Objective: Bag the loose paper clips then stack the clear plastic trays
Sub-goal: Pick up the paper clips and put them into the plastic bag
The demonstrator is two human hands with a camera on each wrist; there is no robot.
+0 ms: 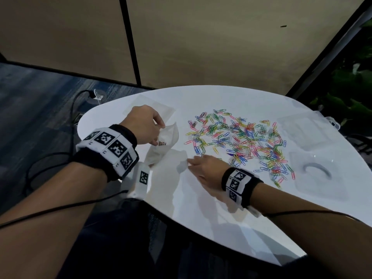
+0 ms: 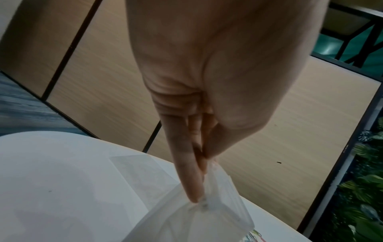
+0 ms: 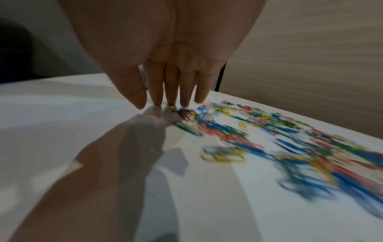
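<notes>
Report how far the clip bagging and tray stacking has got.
Done: a few clips already sit inside the plastic bag. In hand: the left hand pinches the bag's mouth while the right hand reaches with straight fingers at the near edge of the paper clips. Left: most clips remain loose on the table, and the clear trays lie separate, unstacked.

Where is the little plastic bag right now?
In the head view the bag is at the table's left side, pinched at its rim by the left hand, just left of the paper clips.
</notes>
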